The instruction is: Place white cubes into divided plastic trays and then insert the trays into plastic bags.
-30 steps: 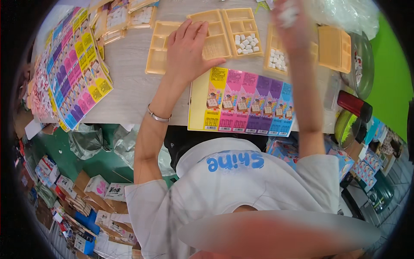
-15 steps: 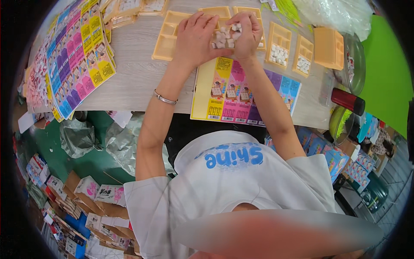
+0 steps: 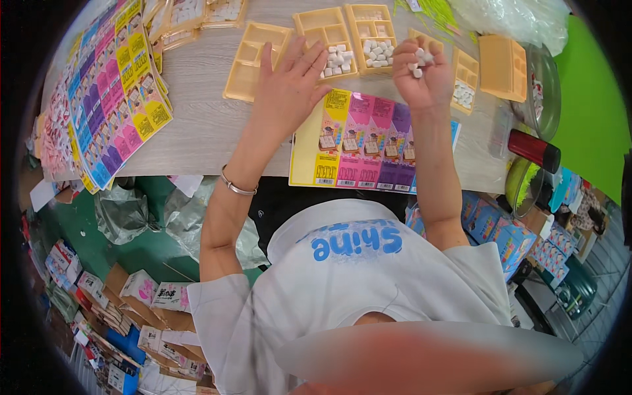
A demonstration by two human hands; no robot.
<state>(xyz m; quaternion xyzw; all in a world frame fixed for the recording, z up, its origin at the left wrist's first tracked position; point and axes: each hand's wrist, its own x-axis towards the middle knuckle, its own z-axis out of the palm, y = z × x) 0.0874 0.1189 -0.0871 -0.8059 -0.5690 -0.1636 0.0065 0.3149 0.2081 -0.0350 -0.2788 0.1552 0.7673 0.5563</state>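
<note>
The right hand point(image 3: 424, 82) is holding a cluster of small white rounded blocks point(image 3: 419, 64) in a narrow, curled grip, just beside a pale-orange plastic compartment tray point(image 3: 383, 30). The left hand point(image 3: 286, 85) is reaching, its grip wide and fingers spread, across the left side of a neighbouring pale-orange tray point(image 3: 322, 21), where more such blocks are lying in the lower compartment. Below the trays, a multicoloured printed paper sheet point(image 3: 355, 141) is lying on the grey wood-grain worktop point(image 3: 197, 99), partly behind the right forearm.
</note>
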